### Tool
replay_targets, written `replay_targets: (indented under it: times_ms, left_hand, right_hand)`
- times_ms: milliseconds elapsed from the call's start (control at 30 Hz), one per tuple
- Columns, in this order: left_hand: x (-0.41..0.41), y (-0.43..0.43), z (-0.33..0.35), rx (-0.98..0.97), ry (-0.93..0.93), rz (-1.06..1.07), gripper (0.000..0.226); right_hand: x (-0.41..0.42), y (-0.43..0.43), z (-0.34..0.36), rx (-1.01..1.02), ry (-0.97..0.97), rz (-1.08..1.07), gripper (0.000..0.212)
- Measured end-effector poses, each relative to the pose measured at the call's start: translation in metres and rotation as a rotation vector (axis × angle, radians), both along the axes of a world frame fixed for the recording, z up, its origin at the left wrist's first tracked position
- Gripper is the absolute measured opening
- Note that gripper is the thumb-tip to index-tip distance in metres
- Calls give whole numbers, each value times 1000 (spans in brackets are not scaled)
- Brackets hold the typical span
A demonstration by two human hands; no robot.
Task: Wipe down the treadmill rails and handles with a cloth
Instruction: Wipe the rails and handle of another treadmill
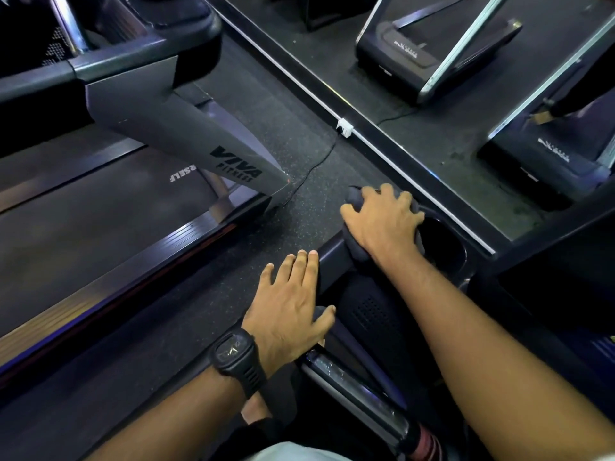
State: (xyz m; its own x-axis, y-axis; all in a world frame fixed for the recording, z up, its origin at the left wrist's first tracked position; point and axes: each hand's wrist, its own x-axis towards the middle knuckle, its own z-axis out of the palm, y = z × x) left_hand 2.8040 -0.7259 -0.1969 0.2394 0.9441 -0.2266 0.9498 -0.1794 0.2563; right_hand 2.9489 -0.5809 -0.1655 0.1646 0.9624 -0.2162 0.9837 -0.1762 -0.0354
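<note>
My right hand (382,221) presses a dark grey cloth (356,197) onto the front corner of the treadmill console (376,314), fingers curled over the bunched fabric beside the round cup holder (442,247). My left hand (293,311), with a black watch on the wrist, lies on the console's dark left edge (327,261), fingers straight and the thumb over the inner side. A shiny handle bar (352,380) runs from under that hand toward me.
A neighbouring treadmill with a grey "VIVA FITNESS" upright (206,141) and its belt (100,207) fills the left. Speckled rubber floor (266,234) lies between the machines. A wall mirror (466,94) ahead reflects treadmills; a white socket (344,126) with a cable sits at its base.
</note>
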Motion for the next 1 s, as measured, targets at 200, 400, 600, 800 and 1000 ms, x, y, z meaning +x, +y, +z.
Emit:
replay_targets:
  times_ms: [200, 400, 600, 800, 1000]
  left_hand:
    - [-1, 1, -2, 11, 6, -7, 87]
    - [-3, -3, -1, 15, -14, -5, 87]
    - [-7, -8, -4, 51, -13, -13, 88]
    - [-8, -13, -2, 56, -4, -34, 88]
    - [-8, -13, -3, 75, -11, -50, 87]
  right_hand:
    - [-14, -35, -14, 137, -130, 343, 52]
    - [-1, -38, -10, 136, -13, 57, 61]
    - [2, -68, -21, 260, -104, 297, 65]
    - [-1, -110, -25, 273, -159, 63, 70]
    - [14, -78, -20, 250, -113, 191, 70]
